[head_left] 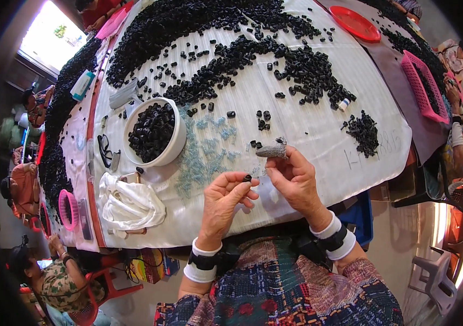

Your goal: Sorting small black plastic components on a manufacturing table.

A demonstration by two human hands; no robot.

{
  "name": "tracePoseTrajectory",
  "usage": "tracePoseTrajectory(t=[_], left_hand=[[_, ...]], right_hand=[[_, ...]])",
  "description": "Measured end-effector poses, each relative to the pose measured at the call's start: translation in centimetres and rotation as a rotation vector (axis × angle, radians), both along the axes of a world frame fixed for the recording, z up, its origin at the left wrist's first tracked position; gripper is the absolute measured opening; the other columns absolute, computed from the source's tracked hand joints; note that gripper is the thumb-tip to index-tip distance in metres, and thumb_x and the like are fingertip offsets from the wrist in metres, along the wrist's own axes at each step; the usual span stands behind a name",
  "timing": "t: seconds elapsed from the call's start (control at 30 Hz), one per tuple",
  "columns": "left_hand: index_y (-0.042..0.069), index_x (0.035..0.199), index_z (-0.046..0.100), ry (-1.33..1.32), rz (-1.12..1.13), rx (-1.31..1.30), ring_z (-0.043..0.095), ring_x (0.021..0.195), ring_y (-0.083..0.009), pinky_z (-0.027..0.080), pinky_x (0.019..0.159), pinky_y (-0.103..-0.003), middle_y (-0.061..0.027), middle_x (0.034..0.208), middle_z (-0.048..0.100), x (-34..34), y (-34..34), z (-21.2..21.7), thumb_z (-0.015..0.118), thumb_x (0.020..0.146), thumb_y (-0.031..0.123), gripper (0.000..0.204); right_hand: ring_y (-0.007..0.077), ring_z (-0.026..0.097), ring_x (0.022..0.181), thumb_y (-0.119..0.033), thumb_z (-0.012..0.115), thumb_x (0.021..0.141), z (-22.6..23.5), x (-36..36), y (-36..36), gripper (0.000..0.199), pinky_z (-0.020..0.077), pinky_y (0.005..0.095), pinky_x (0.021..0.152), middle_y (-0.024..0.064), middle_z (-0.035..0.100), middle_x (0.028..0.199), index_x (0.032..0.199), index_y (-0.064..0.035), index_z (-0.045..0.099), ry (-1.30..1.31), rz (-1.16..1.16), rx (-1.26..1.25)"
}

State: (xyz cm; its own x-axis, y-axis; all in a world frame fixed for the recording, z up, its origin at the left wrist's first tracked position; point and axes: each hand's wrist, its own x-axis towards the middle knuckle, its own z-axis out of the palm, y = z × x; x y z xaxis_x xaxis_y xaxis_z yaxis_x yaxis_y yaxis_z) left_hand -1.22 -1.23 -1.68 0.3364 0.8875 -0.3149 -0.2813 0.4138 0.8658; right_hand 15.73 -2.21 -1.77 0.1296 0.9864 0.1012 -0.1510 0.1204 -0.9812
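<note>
Pinched between thumb and forefinger of my left hand [225, 200] is a small black plastic part [247, 177]. My right hand [296, 182] grips a grey tool [271, 150] that looks wrapped in cloth or tape; its exact kind is unclear. The two hands are close together but apart, over the near edge of the white-covered table [318, 130]. A few loose black parts [263, 120] lie just beyond the tool. To the left are scattered tiny pale-blue clear pieces [207, 152] and a white tub [174, 144] full of black parts.
Large heaps of black parts [166, 32] cover the far table. A smaller dark pile [363, 133] lies right, near a small white bottle [344, 104]. White cloth [128, 204] and eyeglasses [105, 149] rest left. A red tray [355, 24] and pink basket [421, 87] stand right. Other people sit around.
</note>
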Motion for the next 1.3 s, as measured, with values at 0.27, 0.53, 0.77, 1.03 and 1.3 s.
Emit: tracePoseTrajectory(t=[0.27,0.53,0.77,1.03,1.3], left_hand=[[-0.005,0.106,0.054,0.041,-0.058,0.126,0.064,0.076,-0.0149,0.052,0.061,-0.022,-0.0138,0.096,0.065,0.8,-0.8,0.4,0.061,0.085,0.001,0.022],[-0.006,0.106,0.057,0.061,-0.025,0.146,0.064,0.076,-0.0125,0.052,0.062,-0.02,-0.0102,0.093,0.065,0.9,-1.8,0.0,0.062,0.084,0.001,0.023],[-0.002,0.102,0.061,0.141,0.0,0.244,0.062,0.076,-0.0096,0.051,0.064,-0.02,-0.0048,0.089,0.063,1.5,-1.9,-0.3,0.064,0.082,0.0,0.02],[-0.003,0.103,0.061,0.059,0.013,0.207,0.063,0.075,-0.0097,0.052,0.064,-0.02,-0.0057,0.087,0.065,1.2,-1.8,-1.1,0.064,0.082,-0.001,0.021],[-0.004,0.103,0.061,-0.035,-0.002,0.137,0.063,0.074,-0.0103,0.053,0.062,-0.02,-0.0072,0.087,0.065,1.0,-1.1,-1.4,0.063,0.082,-0.001,0.021]], right_hand=[[0.0088,0.057,0.075,0.006,0.057,0.078,-0.1,-0.4,-1.0,0.029,0.0487,0.0225,0.067,0.0043,0.058,0.082,0.107,0.0004,0.056,-0.09,-0.005,0.171],[0.0079,0.051,0.068,0.008,0.058,0.076,0.0,-0.3,-1.5,0.031,0.0436,0.0219,0.061,0.0024,0.055,0.078,0.106,0.0003,0.058,-0.224,-0.037,0.245],[0.0101,0.051,0.065,0.008,0.058,0.076,-1.0,0.1,-1.7,0.031,0.0436,0.0229,0.059,0.0036,0.055,0.078,0.106,-0.0002,0.058,-0.296,-0.035,0.28],[0.0203,0.06,0.068,0.006,0.061,0.076,0.7,0.3,-2.1,0.03,0.0494,0.0284,0.058,0.0104,0.059,0.082,0.105,-0.0002,0.058,-0.576,-0.04,0.323],[0.0189,0.06,0.069,0.007,0.06,0.076,0.7,0.2,-2.0,0.031,0.0484,0.0264,0.059,0.01,0.061,0.086,0.106,-0.0004,0.059,-0.577,-0.082,0.339]])
